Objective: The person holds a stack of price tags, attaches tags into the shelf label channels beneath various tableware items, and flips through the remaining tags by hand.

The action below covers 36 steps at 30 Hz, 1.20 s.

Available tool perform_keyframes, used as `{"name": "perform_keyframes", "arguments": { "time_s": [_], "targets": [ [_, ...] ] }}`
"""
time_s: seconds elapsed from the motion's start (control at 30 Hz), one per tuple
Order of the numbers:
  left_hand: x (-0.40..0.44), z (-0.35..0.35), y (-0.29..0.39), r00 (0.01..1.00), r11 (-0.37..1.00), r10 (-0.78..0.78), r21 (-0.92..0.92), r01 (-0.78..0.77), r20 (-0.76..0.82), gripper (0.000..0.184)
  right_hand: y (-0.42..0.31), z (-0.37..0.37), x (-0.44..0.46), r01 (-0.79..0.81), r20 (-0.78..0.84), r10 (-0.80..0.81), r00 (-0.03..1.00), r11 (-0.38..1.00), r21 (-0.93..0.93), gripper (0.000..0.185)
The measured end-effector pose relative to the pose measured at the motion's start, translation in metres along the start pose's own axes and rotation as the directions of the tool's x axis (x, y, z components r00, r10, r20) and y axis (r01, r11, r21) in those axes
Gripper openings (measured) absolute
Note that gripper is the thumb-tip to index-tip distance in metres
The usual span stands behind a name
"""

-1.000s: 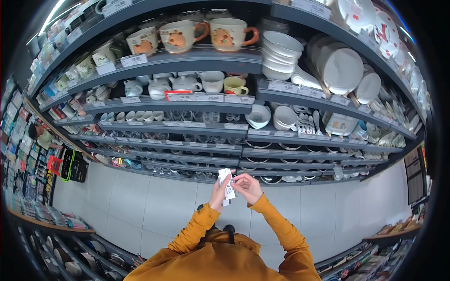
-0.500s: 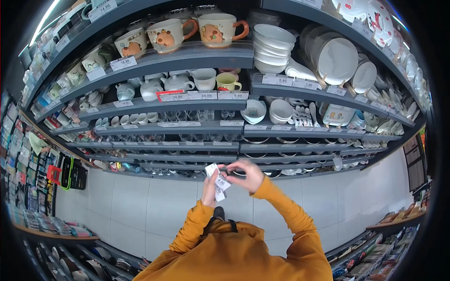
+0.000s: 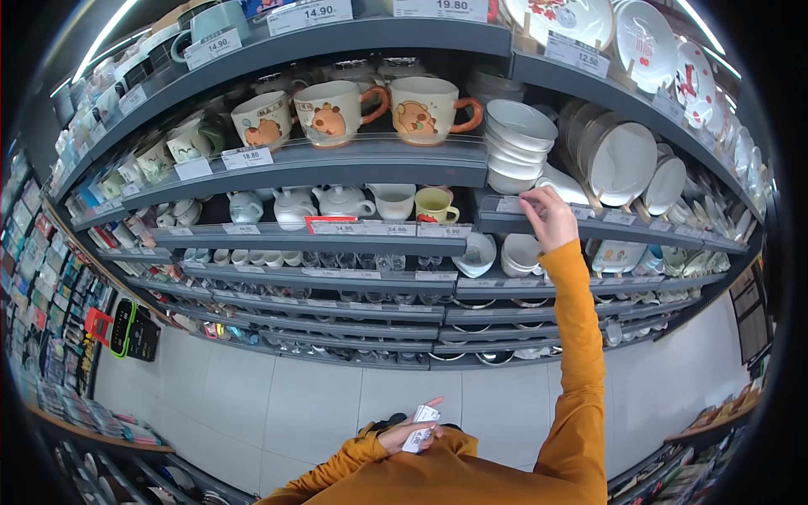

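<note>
Down in front of my body, my left hand (image 3: 412,434) is closed on a small bundle of white price tags (image 3: 421,427), with printed figures showing on them. My right hand (image 3: 551,220) reaches forward to the shelf edge. Its fingers are pinched at the right end of a price tag (image 3: 508,204) in the label strip. Just above it stands a stack of white bowls (image 3: 517,147). To the right of the fingers, white plates (image 3: 623,164) stand upright in a rack.
Mugs with bear pictures (image 3: 425,114) line the shelf at left, above teapots (image 3: 341,200) and a yellow-green cup (image 3: 435,204). Lower shelves hold glasses and more bowls (image 3: 520,254). A black-and-green basket with a red part (image 3: 126,328) stands on the floor at far left.
My right hand has left the tags and moved up and forward to the shelf edge. My left hand has lowered toward my body, keeping the tags. The view has tilted upward.
</note>
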<state>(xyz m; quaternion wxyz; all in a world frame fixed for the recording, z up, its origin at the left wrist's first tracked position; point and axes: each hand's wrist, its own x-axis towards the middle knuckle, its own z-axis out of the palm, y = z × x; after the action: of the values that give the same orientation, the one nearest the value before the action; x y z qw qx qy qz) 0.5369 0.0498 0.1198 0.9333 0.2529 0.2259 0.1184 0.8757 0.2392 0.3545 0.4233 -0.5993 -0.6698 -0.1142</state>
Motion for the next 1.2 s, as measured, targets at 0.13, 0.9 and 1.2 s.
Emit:
{"name": "perform_keyframes", "arguments": {
  "time_s": [0.13,0.9,1.2],
  "targets": [
    [0.017,-0.013,0.004,0.988,0.989,0.120,-0.077,-0.128,-0.094,0.054,0.009,-0.010,0.015,-0.010,0.078,-0.004,0.997,0.984,0.180,0.011],
    [0.148,0.086,-0.075,0.760,0.851,0.391,-0.112,-0.514,-0.519,0.037,0.094,0.018,-0.229,-0.387,0.410,0.222,0.885,0.841,0.379,0.013],
    [0.144,0.130,-0.115,0.762,0.845,0.365,-0.154,-0.513,-0.534,0.042,0.190,0.066,-0.171,-0.132,0.349,0.148,0.925,0.989,-0.071,0.018]
  ]
}}
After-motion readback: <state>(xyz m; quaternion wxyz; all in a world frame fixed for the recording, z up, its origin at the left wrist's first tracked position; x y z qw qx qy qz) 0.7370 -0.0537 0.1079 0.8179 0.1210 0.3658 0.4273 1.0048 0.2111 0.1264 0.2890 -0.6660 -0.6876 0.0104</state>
